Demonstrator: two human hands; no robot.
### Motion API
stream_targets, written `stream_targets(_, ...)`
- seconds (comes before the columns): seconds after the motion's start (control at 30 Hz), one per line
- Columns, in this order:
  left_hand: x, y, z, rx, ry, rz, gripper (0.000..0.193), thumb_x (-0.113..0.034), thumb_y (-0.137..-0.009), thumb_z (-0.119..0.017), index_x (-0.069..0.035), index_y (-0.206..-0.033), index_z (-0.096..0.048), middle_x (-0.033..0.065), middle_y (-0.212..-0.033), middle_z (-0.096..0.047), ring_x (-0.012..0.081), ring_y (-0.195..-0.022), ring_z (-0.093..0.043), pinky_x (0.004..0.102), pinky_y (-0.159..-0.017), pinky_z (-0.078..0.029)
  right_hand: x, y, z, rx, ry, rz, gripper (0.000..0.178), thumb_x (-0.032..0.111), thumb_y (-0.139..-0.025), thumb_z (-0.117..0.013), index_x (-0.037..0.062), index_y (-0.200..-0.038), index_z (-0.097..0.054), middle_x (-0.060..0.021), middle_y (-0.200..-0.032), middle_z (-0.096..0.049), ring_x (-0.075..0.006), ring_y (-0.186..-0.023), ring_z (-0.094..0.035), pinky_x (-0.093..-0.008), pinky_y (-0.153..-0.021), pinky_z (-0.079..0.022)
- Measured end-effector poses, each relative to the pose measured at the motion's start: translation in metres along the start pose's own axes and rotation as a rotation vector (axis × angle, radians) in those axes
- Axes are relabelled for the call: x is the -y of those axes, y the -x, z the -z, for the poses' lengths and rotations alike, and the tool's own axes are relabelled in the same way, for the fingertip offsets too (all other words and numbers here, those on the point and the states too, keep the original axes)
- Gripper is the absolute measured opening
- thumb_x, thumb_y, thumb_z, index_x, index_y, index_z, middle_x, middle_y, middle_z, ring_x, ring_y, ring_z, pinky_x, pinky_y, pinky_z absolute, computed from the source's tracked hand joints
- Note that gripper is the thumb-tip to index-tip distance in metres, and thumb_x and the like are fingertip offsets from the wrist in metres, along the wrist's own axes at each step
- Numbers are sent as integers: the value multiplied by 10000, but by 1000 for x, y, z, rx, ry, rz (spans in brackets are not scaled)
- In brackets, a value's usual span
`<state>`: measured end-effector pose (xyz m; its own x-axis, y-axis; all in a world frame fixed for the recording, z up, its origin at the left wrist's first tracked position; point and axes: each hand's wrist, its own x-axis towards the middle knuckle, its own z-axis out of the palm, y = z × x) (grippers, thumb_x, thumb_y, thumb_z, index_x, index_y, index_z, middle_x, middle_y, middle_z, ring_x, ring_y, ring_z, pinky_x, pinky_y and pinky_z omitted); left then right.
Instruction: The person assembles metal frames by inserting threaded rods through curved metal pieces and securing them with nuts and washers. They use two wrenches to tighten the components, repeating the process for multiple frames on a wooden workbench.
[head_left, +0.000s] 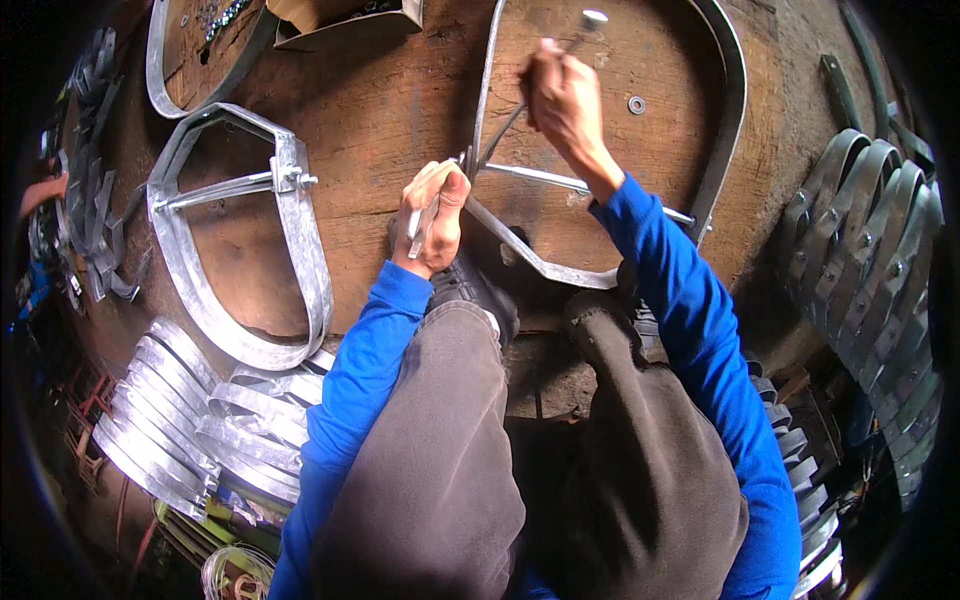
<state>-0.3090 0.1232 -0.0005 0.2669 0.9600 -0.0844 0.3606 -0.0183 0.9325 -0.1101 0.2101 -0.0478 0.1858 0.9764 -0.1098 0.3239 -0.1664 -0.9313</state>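
On the wooden board, a large D-shaped flat-steel hoop (737, 80) has a long bolt (535, 177) running across it. My left hand (432, 215) is closed at the bolt's left end, gripping a flat metal wrench (416, 243) whose end sticks out below the fingers. My right hand (566, 105), inside the hoop's outline, wraps around a long slim wrench (507, 127). That tool slants from the same bolt end up to a pale rounded end, slightly blurred. My left hand hides the nut there.
Left of me lies a similar hoop (318, 290) with its cross bolt. Beyond it are part of another hoop (155, 60) and an open cardboard box (350, 32). A washer (636, 104) rests on the board. Stacked metal bands (150, 430) stand lower left, more bands (870, 230) right.
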Motion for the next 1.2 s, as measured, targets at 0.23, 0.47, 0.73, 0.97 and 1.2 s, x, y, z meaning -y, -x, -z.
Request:
stream_targets(0.23,0,-2,-5,4,4,-30,480,-364,-1022,-418,-1,-711,-460,151,-666,-441,343,-643,-450,406,-623,-376,29,108,22,171,70,544,65,53,-881,-647,52,-828,-610,-86,-686,-602,-251,-600,-633,-332,-522,-498)
stream_targets(0.47,4,0,-2,-1,-2,-28,476,-359,-1024,-413,-1,-716,-470,153,-670,-455,347,-648,-458,403,-630,-381,16,113,11,186,54,487,133,88,-893,-635,63,-795,-547,-86,-630,-558,-265,-549,-605,-371,-491,-481)
stream_targets(0.73,-2,3,-7,-41,34,19,473,-366,-1017,-428,-1,-722,-479,145,-684,-459,331,-664,-480,392,-635,-385,-6,-19,-10,87,407,405,108,51,-861,-561,3,-773,-520,-157,-746,-617,-345,-639,-629,-425,-559,-528)
stream_targets(0.97,2,-1,-5,-8,-17,-48,474,-352,-1019,-423,-2,-702,-458,163,-658,-443,363,-645,-470,418,-619,-380,47,57,26,19,-32,244,232,125,-1007,-444,50,-802,-522,-74,-609,-573,-240,-473,-589,-372,-433,-451)
stream_targets(1.2,6,2,-4,-26,-2,-30,465,-351,-1015,-432,-4,-713,-498,156,-672,-490,353,-660,-497,408,-620,-395,29,135,10,375,315,940,200,156,-751,-667,55,-910,-602,-15,-711,-496,-168,-612,-543,-297,-575,-478)
